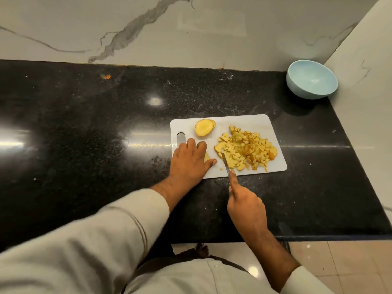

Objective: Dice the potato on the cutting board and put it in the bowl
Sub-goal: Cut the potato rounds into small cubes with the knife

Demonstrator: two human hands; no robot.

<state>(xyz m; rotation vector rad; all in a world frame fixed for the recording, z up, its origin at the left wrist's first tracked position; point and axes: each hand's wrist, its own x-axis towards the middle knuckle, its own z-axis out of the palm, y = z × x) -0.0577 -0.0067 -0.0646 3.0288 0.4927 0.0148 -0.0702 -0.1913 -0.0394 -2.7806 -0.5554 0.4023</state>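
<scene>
Pale sleeves (101,240) reach over the black counter (84,124) to the white cutting board (254,120). Left hand (189,161) lies flat with fingers loosely spread, covering a potato slice (206,157), while the right hand (246,203) grips the knife (225,163), forefinger along its spine (tip against the diced potato (246,148)). Two round slices (204,127) sit at the board's far edge; the blue bowl (311,79) stands well apart, by the wall.

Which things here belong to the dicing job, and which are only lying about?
For the job:
- cutting board
- potato slices
- diced potato
- knife, held by the right hand
- slice under the left hand
- blue bowl, holding no potato

Lying about:
- orange scrap on the counter
</scene>
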